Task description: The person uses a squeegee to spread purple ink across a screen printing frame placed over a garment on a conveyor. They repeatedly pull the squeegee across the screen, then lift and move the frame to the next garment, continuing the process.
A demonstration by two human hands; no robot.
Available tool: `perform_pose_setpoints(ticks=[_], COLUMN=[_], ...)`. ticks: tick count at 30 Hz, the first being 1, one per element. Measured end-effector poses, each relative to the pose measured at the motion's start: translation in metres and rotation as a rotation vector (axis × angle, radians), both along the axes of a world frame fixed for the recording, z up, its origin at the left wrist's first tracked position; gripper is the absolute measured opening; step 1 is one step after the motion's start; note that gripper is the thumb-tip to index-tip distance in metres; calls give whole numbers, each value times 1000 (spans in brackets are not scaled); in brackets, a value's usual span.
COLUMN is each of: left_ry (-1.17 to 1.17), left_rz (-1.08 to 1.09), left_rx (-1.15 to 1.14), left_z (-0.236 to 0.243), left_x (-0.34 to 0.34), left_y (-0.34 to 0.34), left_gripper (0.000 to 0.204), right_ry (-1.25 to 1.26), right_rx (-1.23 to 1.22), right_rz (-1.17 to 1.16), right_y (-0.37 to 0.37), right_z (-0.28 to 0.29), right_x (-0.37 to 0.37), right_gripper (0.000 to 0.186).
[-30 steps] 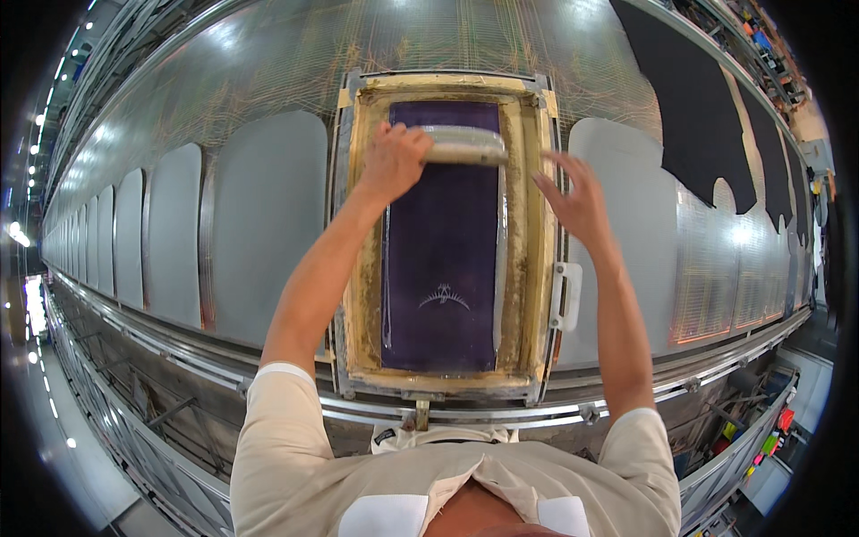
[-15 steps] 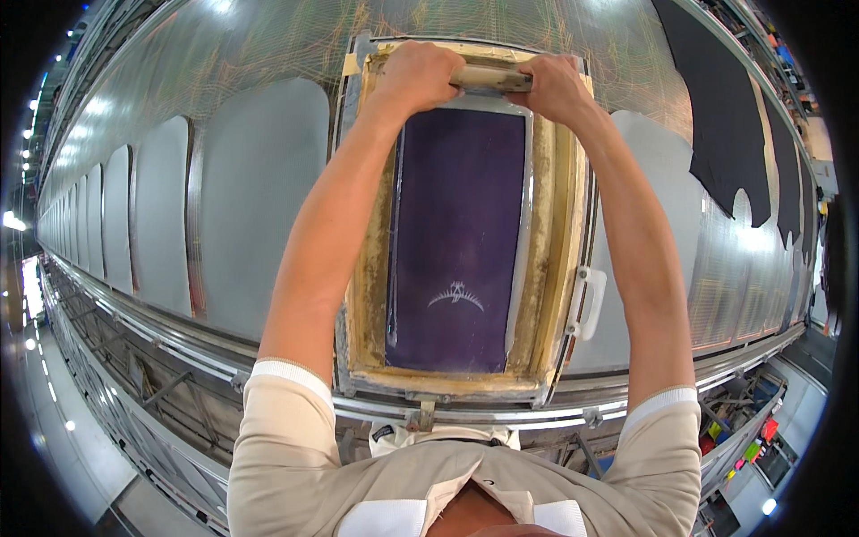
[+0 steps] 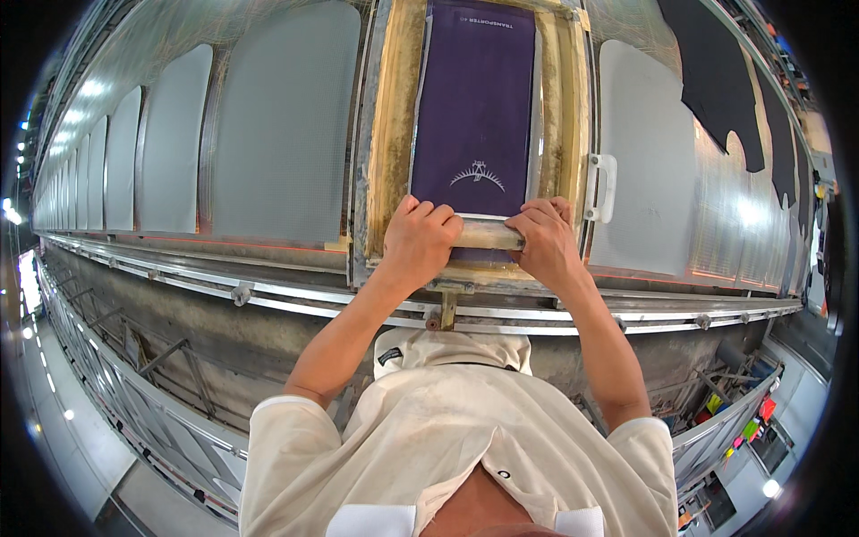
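A screen-printing frame (image 3: 573, 98) with yellowed, stained edges lies on the long table in front of me. Its mesh (image 3: 474, 116) is dark purple, with a pale emblem of an arc of spikes near my side and small lettering at the far end. My left hand (image 3: 422, 240) and my right hand (image 3: 544, 240) are closed on the two ends of a wooden-handled squeegee (image 3: 488, 235). The squeegee lies across the near end of the mesh, just short of the frame's near bar. Its blade is mostly hidden under the handle.
Grey rounded panels (image 3: 282, 125) line the table to the left, with another grey panel (image 3: 637, 170) right of the frame. A white handle (image 3: 602, 188) sticks out at the frame's right. Black cut pieces (image 3: 716, 80) lie farther right. A metal rail (image 3: 331, 313) runs along the near edge.
Both hands have pulled the squeegee from the far end of the frame to its near end. The view has shifted, and the lettering at the far end now shows.
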State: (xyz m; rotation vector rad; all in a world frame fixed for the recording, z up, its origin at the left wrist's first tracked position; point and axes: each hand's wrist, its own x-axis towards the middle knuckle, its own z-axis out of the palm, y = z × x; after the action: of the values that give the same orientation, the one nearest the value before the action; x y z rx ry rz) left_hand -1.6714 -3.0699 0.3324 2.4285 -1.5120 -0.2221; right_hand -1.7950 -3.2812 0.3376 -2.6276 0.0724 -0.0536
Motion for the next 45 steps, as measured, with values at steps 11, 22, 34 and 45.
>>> perform_pose_setpoints(ticks=[11, 22, 34, 45], left_ry=[-138, -224, -79, -65], left_rz=[-24, 35, -5, 4], left_rx=[52, 94, 35, 89], left_z=[6, -4, -4, 2], left_x=[210, 329, 100, -6], left_y=[-153, -245, -77, -3], left_gripper=[17, 29, 16, 38], right_ry=[22, 170, 12, -285], right_rx=[-246, -151, -84, 92], right_rz=[6, -127, -7, -528], right_y=[-149, -231, -72, -80], right_z=[-2, -12, -15, -5], right_x=[206, 326, 98, 9], right_gripper=[27, 33, 25, 43])
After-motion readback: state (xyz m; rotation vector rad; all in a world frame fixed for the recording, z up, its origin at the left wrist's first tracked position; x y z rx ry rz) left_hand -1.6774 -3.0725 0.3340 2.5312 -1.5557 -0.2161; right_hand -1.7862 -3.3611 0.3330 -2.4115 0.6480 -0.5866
